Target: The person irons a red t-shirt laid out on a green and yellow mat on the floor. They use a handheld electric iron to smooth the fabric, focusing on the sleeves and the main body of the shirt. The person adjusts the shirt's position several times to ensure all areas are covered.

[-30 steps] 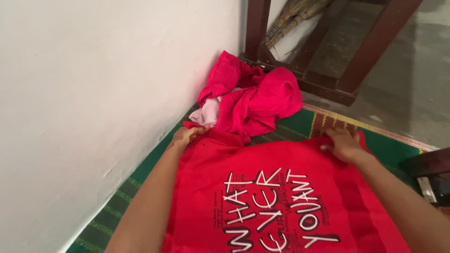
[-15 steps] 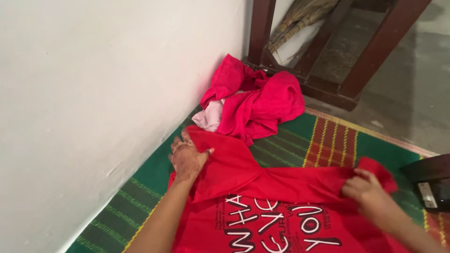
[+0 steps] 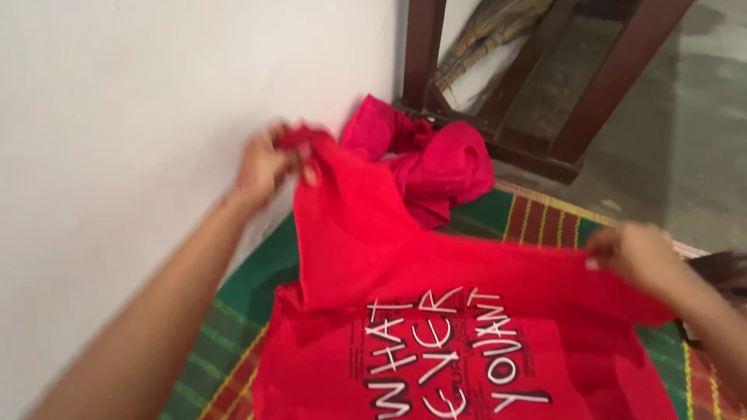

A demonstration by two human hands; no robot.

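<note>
The left hand (image 3: 264, 167) pinches 1 corner of the red shirt (image 3: 436, 311), fingers closed on the cloth; the right hand (image 3: 634, 253) grips the other edge, also closed.

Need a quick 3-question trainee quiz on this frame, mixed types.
1. True or false: both hands grip the red T-shirt.
2. Which hand is raised higher in the picture? A) left hand B) right hand
3. Fill in: the crumpled red clothes lie between the white wall and a dark wooden ____.

Key: 1 true; 2 A; 3 frame (furniture legs), standing past the green striped mat.
</note>
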